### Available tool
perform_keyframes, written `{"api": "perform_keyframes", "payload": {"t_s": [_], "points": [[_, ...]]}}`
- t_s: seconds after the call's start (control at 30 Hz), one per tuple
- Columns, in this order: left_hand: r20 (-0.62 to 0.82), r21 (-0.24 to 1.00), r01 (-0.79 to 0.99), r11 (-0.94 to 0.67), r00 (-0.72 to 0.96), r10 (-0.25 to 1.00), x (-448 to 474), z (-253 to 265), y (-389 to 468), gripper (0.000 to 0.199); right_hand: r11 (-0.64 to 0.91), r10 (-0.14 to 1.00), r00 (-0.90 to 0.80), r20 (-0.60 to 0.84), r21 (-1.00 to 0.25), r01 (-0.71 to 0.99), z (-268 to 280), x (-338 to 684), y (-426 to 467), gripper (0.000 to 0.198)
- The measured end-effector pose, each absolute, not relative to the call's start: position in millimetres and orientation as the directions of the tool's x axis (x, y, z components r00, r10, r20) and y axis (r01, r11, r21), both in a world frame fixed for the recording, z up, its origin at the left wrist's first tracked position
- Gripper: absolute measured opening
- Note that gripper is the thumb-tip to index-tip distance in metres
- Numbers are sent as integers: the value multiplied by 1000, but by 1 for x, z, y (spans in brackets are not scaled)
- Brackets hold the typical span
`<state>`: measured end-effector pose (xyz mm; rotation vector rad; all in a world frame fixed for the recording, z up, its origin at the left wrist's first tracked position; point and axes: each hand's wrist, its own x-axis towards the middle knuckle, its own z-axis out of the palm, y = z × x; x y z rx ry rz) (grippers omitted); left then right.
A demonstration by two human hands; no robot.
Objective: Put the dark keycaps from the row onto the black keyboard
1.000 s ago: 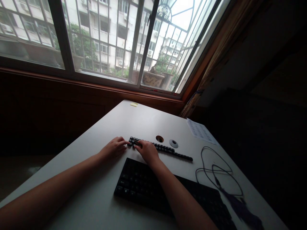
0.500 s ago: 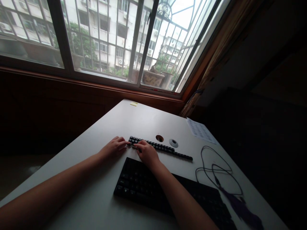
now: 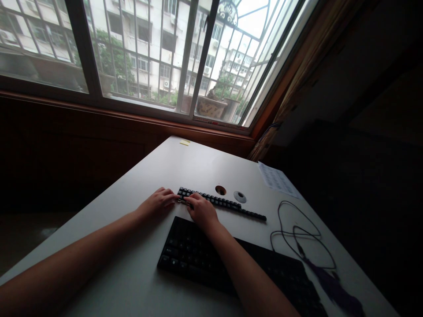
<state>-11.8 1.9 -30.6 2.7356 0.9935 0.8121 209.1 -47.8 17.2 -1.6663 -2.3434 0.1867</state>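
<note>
Loose black keycaps (image 3: 228,203) lie in close rows across the white desk. At the left end of these rows, my left hand (image 3: 161,198) rests with its index finger stretched out against the keycaps; its thumb sits lower and apart. Just to the right, my right hand (image 3: 202,210) is closed, fingertips down at the front of the rows. A thin, shiny piece (image 3: 183,202) shows at its fingertips, too small to name. Below it lies a black keyboard (image 3: 191,259), partly covered by my right forearm and too dark to show its keys well.
Beyond the rows are a round desk hole (image 3: 220,190) and a grey round cover (image 3: 239,197). A coiled cable (image 3: 299,233) and a dark purple item (image 3: 337,286) lie at the right. Printed paper (image 3: 277,179) and yellow sticky notes (image 3: 185,142) are near the far edges.
Both hands stay almost in place at the left end of the keycap rows. The right fingertips shift very slightly left; the whole view drifts a little.
</note>
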Motion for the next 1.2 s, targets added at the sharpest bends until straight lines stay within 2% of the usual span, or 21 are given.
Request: {"api": "perform_keyframes", "payload": {"t_s": [0.57, 0.93, 1.2], "points": [[486, 344, 569, -747, 573, 660, -11, -36, 4, 31, 321, 945, -295, 139, -244, 915, 18, 208, -52, 41], [456, 284, 576, -767, 622, 636, -12, -34, 4, 32, 320, 946, -294, 134, -249, 914, 16, 209, -51, 43], [475, 293, 565, -771, 614, 631, -12, -34, 3, 34, 314, 949, -297, 108, -215, 925, 18, 207, -53, 43]]}}
